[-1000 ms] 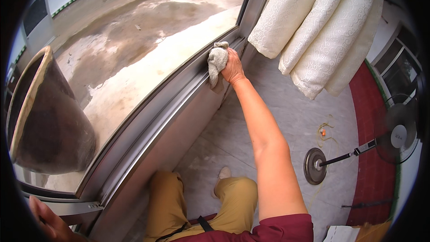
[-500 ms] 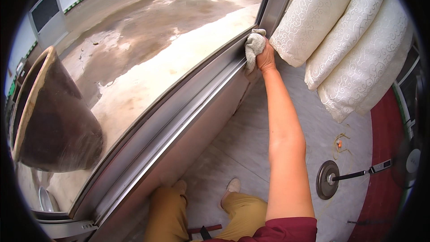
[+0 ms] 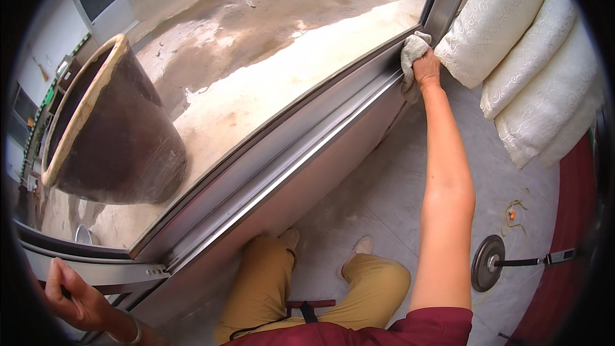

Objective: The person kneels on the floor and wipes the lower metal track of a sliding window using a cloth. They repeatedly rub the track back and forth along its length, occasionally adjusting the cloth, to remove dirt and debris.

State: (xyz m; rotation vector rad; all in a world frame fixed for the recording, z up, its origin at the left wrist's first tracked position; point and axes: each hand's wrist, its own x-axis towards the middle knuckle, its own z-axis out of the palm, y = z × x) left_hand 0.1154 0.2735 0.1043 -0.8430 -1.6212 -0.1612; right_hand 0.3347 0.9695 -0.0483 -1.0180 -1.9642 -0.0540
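My right hand [image 3: 426,69] is closed round a grey cloth [image 3: 413,51]. It presses the cloth into the far corner of a metal window frame, where the sill track [image 3: 282,170] meets the upright post [image 3: 445,13]. My right arm stretches straight out along the inner side of the sill. Low at the left, my left hand [image 3: 72,295] is beside the near end of the frame, with a bracelet on its wrist. Its fingers are curled in, and nothing shows between them.
White patterned curtains [image 3: 506,25] hang right of my right hand. A barbell-like bar with a round weight plate [image 3: 488,263] lies on the grey floor near a yellow cord [image 3: 512,214]. Beyond the glass stands a large dark pot [image 3: 122,134] in a wet yard.
My left hand has come into view at the lower left. The whole view has shifted, with the sill and pot farther right. My right hand stays at the corner with the cloth.
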